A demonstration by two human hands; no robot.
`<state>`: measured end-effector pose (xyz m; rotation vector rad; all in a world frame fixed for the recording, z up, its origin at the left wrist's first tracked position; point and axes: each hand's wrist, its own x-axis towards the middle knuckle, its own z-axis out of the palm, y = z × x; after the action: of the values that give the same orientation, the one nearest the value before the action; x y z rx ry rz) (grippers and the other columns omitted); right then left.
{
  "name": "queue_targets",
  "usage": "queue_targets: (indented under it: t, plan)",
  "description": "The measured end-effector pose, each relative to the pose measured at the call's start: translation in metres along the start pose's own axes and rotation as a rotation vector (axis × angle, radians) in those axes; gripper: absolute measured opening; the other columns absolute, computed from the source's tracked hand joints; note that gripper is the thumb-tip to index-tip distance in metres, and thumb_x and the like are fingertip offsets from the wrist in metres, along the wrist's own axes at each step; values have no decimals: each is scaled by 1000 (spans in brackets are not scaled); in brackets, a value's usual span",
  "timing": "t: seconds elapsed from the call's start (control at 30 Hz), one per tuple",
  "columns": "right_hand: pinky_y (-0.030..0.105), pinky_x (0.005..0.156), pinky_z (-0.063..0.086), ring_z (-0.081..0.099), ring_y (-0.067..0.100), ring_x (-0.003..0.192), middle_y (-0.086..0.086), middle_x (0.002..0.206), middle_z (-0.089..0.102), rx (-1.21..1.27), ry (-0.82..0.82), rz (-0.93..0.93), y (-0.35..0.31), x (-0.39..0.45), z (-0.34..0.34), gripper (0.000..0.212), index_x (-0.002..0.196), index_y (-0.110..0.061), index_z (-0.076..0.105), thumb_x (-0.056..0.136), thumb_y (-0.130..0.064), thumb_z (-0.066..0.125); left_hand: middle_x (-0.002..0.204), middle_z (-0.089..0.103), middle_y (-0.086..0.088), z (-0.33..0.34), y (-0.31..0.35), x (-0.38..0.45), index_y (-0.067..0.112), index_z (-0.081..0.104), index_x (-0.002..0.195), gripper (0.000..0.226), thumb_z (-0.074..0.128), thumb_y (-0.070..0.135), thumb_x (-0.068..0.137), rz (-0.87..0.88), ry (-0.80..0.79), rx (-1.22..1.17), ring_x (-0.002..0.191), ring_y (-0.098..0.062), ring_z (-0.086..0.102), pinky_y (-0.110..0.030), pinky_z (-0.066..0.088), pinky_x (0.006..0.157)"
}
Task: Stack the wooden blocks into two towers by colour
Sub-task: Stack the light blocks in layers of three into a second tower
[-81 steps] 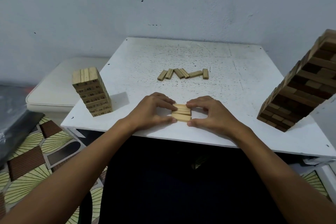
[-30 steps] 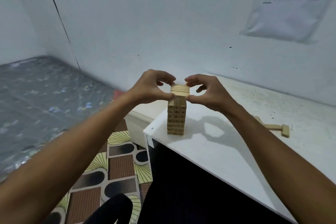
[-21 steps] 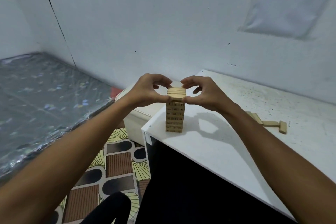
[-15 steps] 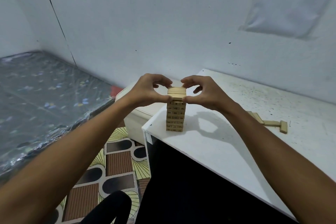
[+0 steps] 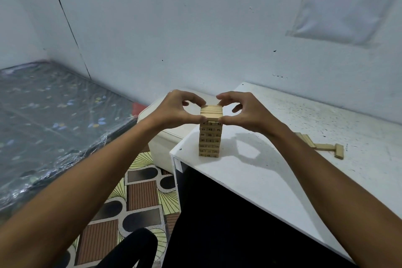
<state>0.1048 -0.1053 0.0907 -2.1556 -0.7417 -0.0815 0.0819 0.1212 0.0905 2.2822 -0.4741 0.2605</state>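
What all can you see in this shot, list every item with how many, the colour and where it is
light wood tower: one, pale tan, numbered blocks, near the table's left corner
top layer of blocks: one layer, pale tan, on the tower, between both hands
loose blocks: a few, pale tan, on the table at right, partly behind the right forearm
table: one, white
stool: one, cream, left of the table
mattress: one, grey under clear plastic, far left
paper sheet: one, white, on the wall
floor mat: one, brown, yellow, black
left hand: pinches the top layer's left end
right hand: pinches its right end
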Motion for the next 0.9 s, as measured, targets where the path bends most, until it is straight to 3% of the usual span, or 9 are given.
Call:
queue_targets:
  t: [0.1, 0.27, 0.43, 0.57, 0.7, 0.77, 0.87, 0.9]
  plan:
    - [18, 78, 44, 58, -3, 105, -20, 102, 65, -6, 4, 7, 2, 0, -1, 56, 124, -20, 61, 72, -15, 81, 103, 72, 10, 0, -2, 0, 17, 75, 105, 63, 71, 57, 56, 8, -3, 6, 103, 0, 61, -30, 51, 92]
    - [22, 80, 46, 58, 2, 107, -16, 104, 66, 4, -4, -1, 2, -1, -1, 56, 123, -24, 60, 71, -17, 82, 105, 70, 12, 1, -4, 0, 21, 73, 107, 64, 73, 58, 54, 2, 2, -5, 105, 0, 60, -33, 52, 92]
    - [23, 81, 48, 57, 4, 109, -12, 116, 62, 64, 21, 24, 1, -5, -1, 53, 122, -28, 60, 71, -37, 70, 116, 64, 15, 4, -7, -5, 26, 64, 119, 75, 74, 62, 54, -31, 16, -72, 108, 1, 59, -30, 54, 90]
    - [30, 97, 48, 54, 5, 118, -8, 133, 56, 176, 47, 86, 4, -12, 10, 61, 133, -22, 55, 77, -43, 64, 129, 60, 8, 17, -10, -13, 19, 56, 133, 82, 65, 64, 66, -78, 35, -202, 117, -1, 56, -30, 50, 97]
    - [37, 116, 29, 37, 14, 139, 3, 153, 38, 415, 122, 228, -5, -23, 33, 77, 148, -14, 35, 91, -65, 38, 152, 40, 3, 44, -2, -25, 17, 38, 146, 91, 35, 74, 75, -192, 114, -470, 138, -8, 36, -29, 29, 113]
    - [38, 120, 22, 28, 15, 144, 3, 157, 30, 546, 174, 312, -14, -27, 47, 87, 151, -12, 28, 85, -68, 21, 156, 31, 5, 60, 4, -27, 21, 32, 149, 92, 27, 77, 76, -263, 151, -561, 142, -7, 28, -29, 22, 116]
    - [31, 120, 15, 21, 13, 146, 7, 159, 22, 632, 242, 351, -27, -31, 62, 84, 152, -7, 21, 91, -64, 8, 157, 28, 7, 77, 9, -26, 23, 28, 151, 93, 20, 78, 76, -347, 234, -692, 144, -8, 25, -34, 14, 121]
    - [25, 117, 18, 28, 6, 143, 2, 156, 32, 653, 246, 343, -26, -31, 65, 80, 149, -12, 30, 93, -63, 6, 157, 28, 7, 80, 11, -25, 23, 27, 151, 93, 18, 78, 77, -366, 263, -729, 144, -10, 25, -36, 14, 122]
